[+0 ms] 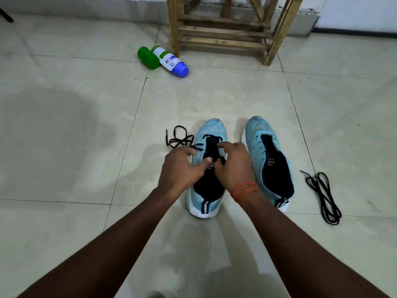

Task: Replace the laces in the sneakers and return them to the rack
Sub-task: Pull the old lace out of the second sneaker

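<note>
Two light-blue sneakers with dark tongues stand side by side on the tiled floor. My hands are over the left sneaker [211,134]. A black lace [179,137] runs from its eyelets and trails on the floor to its left. My left hand [182,163] rests on the shoe's left side, thumb across the tongue. My right hand [233,163] pinches the lace end at the right eyelets. The right sneaker [268,155] has no lace. A second black lace [324,196] lies coiled on the floor to its right.
A wooden slatted rack [223,33] stands against the far wall. A green cap [148,58] and a white bottle with a blue end [171,61] lie on the floor left of the rack. A dark damp patch spreads at the left.
</note>
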